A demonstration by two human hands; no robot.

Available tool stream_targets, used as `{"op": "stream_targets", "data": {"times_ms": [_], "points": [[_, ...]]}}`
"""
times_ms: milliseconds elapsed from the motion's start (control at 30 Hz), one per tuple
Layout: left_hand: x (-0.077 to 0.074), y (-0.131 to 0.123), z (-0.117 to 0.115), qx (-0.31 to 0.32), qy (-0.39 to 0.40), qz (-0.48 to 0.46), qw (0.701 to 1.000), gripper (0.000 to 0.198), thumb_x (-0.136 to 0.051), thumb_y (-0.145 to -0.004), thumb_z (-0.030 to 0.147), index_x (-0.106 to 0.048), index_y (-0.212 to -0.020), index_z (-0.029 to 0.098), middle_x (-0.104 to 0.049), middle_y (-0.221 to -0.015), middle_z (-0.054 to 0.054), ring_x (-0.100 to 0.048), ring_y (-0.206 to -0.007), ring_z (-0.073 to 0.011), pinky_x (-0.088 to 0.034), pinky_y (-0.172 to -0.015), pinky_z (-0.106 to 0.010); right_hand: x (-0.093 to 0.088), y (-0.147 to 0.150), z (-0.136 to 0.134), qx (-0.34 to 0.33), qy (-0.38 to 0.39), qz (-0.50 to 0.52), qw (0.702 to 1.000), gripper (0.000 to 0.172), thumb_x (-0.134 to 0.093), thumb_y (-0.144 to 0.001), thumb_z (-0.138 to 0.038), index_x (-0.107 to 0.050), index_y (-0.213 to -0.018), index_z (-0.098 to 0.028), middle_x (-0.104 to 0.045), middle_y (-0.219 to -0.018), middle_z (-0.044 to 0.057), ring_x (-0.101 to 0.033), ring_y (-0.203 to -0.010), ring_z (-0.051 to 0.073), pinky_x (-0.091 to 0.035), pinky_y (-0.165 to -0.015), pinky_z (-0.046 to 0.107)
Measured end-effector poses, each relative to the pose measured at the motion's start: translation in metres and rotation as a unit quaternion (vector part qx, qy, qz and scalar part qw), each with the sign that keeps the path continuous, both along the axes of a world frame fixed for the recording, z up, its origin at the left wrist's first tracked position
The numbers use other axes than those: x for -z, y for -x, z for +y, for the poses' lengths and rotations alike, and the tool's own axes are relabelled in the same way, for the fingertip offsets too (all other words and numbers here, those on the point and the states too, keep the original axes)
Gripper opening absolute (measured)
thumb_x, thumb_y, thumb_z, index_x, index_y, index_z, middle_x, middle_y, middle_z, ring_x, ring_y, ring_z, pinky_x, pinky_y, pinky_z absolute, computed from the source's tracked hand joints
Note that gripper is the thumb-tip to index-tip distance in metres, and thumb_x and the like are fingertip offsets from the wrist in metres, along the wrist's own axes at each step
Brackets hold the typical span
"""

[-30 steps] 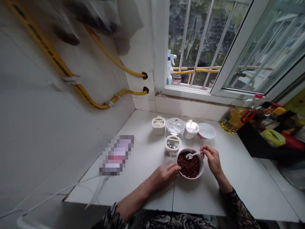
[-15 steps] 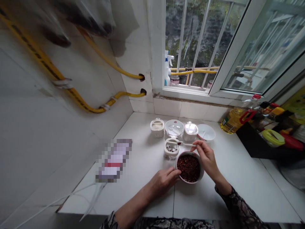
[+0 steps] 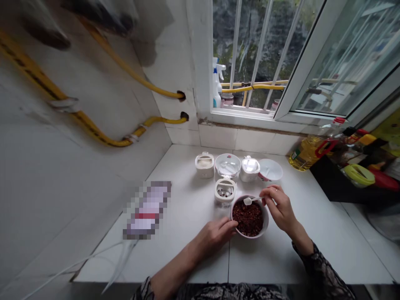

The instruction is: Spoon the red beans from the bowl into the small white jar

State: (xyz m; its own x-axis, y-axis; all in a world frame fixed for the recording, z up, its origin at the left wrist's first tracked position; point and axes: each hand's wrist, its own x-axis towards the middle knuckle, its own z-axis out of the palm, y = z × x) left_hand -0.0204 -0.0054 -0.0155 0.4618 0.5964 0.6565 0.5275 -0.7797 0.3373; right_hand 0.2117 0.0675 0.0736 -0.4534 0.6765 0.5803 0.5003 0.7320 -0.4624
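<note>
A round bowl (image 3: 266,221) filled with dark red dried spice, perhaps peppercorns, stands on the white counter. My left hand (image 3: 217,233) grips its left rim between thumb and fingers. Pinched in my right hand (image 3: 280,207) is a small white spoon (image 3: 248,201), its scoop just above the spice near the bowl's far side. Right behind the bowl, slightly left, sits a clear seasoning jar (image 3: 224,192) with a white rim, its lid raised and a few dark bits inside.
Behind the jar stand a seasoning jar (image 3: 204,166), a clear bowl (image 3: 228,165), another jar (image 3: 250,169) and a shallow bowl (image 3: 270,170). An oil bottle (image 3: 304,154) and a black condiment rack (image 3: 325,183) are at right. A pixelated object with a white cable (image 3: 121,262) lies at left.
My right hand has drawn the spoon from over the open jar back to the right, over the bowl. The dark bits on its scoop are gone. My left hand stays on the bowl.
</note>
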Motion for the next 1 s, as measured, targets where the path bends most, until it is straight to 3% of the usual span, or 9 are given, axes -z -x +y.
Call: {"op": "stream_targets", "data": {"times_ms": [133, 267, 400, 500, 567, 733, 800, 900, 1000], "points": [[0.005, 0.0, 0.0, 0.004, 0.003, -0.001, 1.0, 0.018, -0.038, -0.103, 0.024, -0.051, -0.109, 0.014, -0.062, -0.079, -0.005, -0.06, -0.059, -0.0119, -0.048, -0.05, -0.019, 0.013, 0.001, -0.001, -0.019, 0.036, -0.023, 0.999, 0.019, -0.042, -0.089, -0.012, -0.057, -0.082, -0.022, -0.06, -0.064, -0.003, -0.055, -0.06, 0.015, -0.04, -0.084, 0.037], [0.007, 0.0, 0.0, 0.008, 0.015, -0.001, 1.0, 0.017, -0.039, -0.102, 0.023, -0.05, -0.111, 0.014, -0.063, -0.081, -0.006, -0.061, -0.062, -0.0124, -0.05, -0.053, -0.019, 0.02, 0.006, -0.002, 0.01, 0.138, 0.022, 0.99, 0.022, -0.041, -0.089, -0.017, -0.059, -0.078, -0.022, -0.059, -0.057, -0.002, -0.057, -0.066, 0.018, -0.04, -0.084, 0.036], [0.004, 0.001, -0.001, 0.01, 0.016, -0.003, 1.0, 0.016, -0.04, -0.101, 0.022, -0.05, -0.111, 0.014, -0.064, -0.082, -0.006, -0.062, -0.062, -0.0127, -0.05, -0.053, -0.019, 0.021, 0.003, 0.0, 0.07, 0.258, 0.122, 0.956, 0.02, -0.046, -0.086, -0.027, -0.06, -0.073, -0.021, -0.056, -0.051, -0.002, -0.056, -0.063, 0.019, -0.042, -0.071, 0.032], [0.001, 0.001, -0.001, 0.009, 0.012, -0.003, 1.0, 0.017, -0.04, -0.102, 0.022, -0.05, -0.111, 0.014, -0.064, -0.082, -0.006, -0.061, -0.062, -0.0122, -0.051, -0.053, -0.019, 0.021, -0.001, 0.002, 0.064, 0.327, 0.188, 0.924, 0.018, -0.049, -0.083, -0.03, -0.059, -0.072, -0.02, -0.054, -0.05, -0.003, -0.052, -0.054, 0.016, -0.042, -0.061, 0.029], [-0.001, 0.001, -0.001, 0.01, 0.012, -0.007, 1.0, 0.017, -0.039, -0.102, 0.022, -0.051, -0.111, 0.014, -0.064, -0.081, -0.006, -0.061, -0.062, -0.0118, -0.051, -0.054, -0.018, 0.021, -0.004, 0.003, 0.06, 0.333, 0.204, 0.919, 0.018, -0.048, -0.082, -0.03, -0.059, -0.073, -0.02, -0.055, -0.05, -0.003, -0.052, -0.052, 0.016, -0.042, -0.059, 0.029], [0.0, 0.001, -0.001, 0.012, 0.014, -0.011, 1.0, 0.017, -0.039, -0.102, 0.023, -0.051, -0.111, 0.014, -0.064, -0.081, -0.006, -0.062, -0.062, -0.0127, -0.05, -0.053, -0.019, 0.019, -0.004, 0.0, 0.064, 0.199, 0.091, 0.974, 0.019, -0.047, -0.085, -0.023, -0.062, -0.073, -0.022, -0.057, -0.053, -0.001, -0.057, -0.07, 0.021, -0.044, -0.074, 0.034], [0.001, 0.001, -0.001, 0.007, 0.018, -0.007, 1.0, 0.017, -0.04, -0.102, 0.022, -0.051, -0.112, 0.014, -0.063, -0.081, -0.005, -0.061, -0.062, -0.0126, -0.05, -0.053, -0.019, 0.019, -0.002, -0.002, 0.043, 0.177, 0.06, 0.982, 0.02, -0.046, -0.085, -0.02, -0.063, -0.074, -0.023, -0.057, -0.052, -0.001, -0.058, -0.073, 0.022, -0.044, -0.078, 0.035], [0.004, 0.0, -0.001, 0.006, 0.019, -0.008, 1.0, 0.017, -0.041, -0.101, 0.022, -0.051, -0.112, 0.014, -0.063, -0.081, -0.005, -0.06, -0.061, -0.0118, -0.049, -0.053, -0.018, 0.019, 0.0, -0.003, 0.037, 0.221, 0.087, 0.971, 0.021, -0.046, -0.085, -0.022, -0.062, -0.072, -0.022, -0.055, -0.05, -0.002, -0.057, -0.068, 0.02, -0.044, -0.074, 0.034], [0.006, 0.001, -0.001, 0.009, 0.017, -0.01, 1.0, 0.017, -0.041, -0.101, 0.022, -0.05, -0.112, 0.014, -0.063, -0.08, -0.005, -0.06, -0.06, -0.0115, -0.049, -0.053, -0.018, 0.019, 0.001, -0.002, 0.049, 0.311, 0.16, 0.936, 0.019, -0.048, -0.083, -0.027, -0.06, -0.069, -0.021, -0.052, -0.048, -0.003, -0.052, -0.055, 0.017, -0.042, -0.063, 0.03]]}}
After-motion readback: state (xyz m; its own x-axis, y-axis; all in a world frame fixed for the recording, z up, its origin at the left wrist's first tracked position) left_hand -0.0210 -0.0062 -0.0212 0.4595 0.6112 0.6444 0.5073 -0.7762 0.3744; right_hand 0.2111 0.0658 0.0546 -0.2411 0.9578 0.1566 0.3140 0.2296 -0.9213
